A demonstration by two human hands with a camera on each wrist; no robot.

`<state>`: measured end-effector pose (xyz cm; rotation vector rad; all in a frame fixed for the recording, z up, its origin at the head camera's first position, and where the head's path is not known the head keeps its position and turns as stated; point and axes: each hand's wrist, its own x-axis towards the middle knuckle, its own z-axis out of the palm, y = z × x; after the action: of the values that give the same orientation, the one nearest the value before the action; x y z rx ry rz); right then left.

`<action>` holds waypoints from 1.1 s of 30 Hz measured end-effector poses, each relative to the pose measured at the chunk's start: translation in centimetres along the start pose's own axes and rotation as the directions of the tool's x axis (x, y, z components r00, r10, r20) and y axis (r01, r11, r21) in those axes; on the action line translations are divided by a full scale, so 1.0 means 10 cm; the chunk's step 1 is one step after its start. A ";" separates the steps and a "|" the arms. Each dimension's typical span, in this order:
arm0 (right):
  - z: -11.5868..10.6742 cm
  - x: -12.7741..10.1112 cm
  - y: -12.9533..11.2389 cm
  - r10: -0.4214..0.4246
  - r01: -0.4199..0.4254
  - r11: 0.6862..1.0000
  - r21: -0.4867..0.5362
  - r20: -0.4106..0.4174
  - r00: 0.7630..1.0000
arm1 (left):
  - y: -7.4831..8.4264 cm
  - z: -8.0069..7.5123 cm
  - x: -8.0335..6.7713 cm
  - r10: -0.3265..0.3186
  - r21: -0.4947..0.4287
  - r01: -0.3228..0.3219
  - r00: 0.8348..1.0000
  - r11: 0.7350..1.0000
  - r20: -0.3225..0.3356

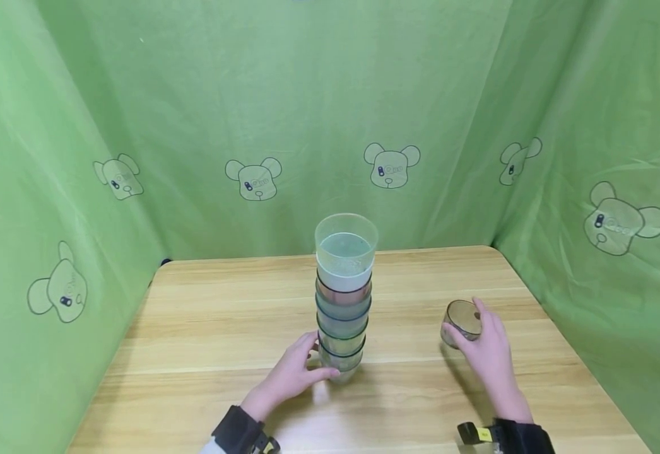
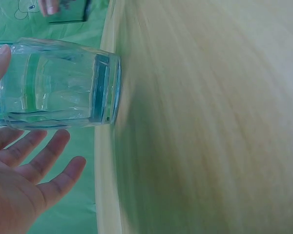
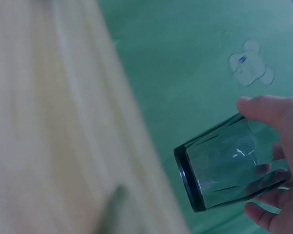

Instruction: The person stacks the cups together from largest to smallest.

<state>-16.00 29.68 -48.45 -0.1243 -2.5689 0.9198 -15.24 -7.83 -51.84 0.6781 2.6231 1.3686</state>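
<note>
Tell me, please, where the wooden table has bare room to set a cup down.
The wooden table is bare left of the tall stack of clear plastic cups and behind it. It is crowded at the stack's base, by the left hand, and where the right hand holds a dark tinted cup.

No legible text, label, brand or number appeared on any surface in the three views.

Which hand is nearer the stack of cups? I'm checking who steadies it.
Left. The left hand touches the base of the stack of cups; the right hand is off to its right, holding a separate dark cup.
</note>
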 end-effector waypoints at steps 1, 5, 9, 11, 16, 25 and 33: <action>-0.02 0.02 -0.04 -0.018 0.018 1.000 0.008 -0.017 1.000 | 0.00 0.00 0.00 -0.001 0.000 0.001 1.000 1.000 0.000; -0.14 0.12 -0.25 -0.103 0.104 0.994 0.013 -0.079 0.992 | 0.00 0.00 0.00 0.002 0.000 -0.002 1.000 1.000 -0.004; -0.30 0.24 -0.48 -0.205 0.208 0.978 0.010 -0.140 0.969 | 0.00 0.00 0.00 0.012 -0.005 -0.012 1.000 1.000 -0.007; -0.39 0.31 -0.60 -0.265 0.270 0.963 0.004 -0.179 0.947 | 0.00 0.00 0.00 0.019 -0.007 -0.019 1.000 1.000 -0.007; -0.63 0.50 -0.94 -0.399 0.409 0.913 -0.013 -0.244 0.884 | -0.01 0.00 0.00 0.020 -0.006 -0.020 1.000 1.000 -0.006; -1.09 0.79 -1.66 -0.542 0.562 0.827 -0.004 -0.268 0.796 | -0.01 -0.01 0.00 0.017 0.001 -0.017 1.000 1.000 -0.009; -1.37 0.97 -2.28 -0.644 0.682 0.731 0.011 -0.319 0.695 | 0.01 -0.02 -0.01 0.004 -0.009 -0.004 1.000 1.000 -0.005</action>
<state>-18.07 22.09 -21.23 0.6329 -2.0073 0.6988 -15.17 -7.94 -51.66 0.6798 2.6197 1.3835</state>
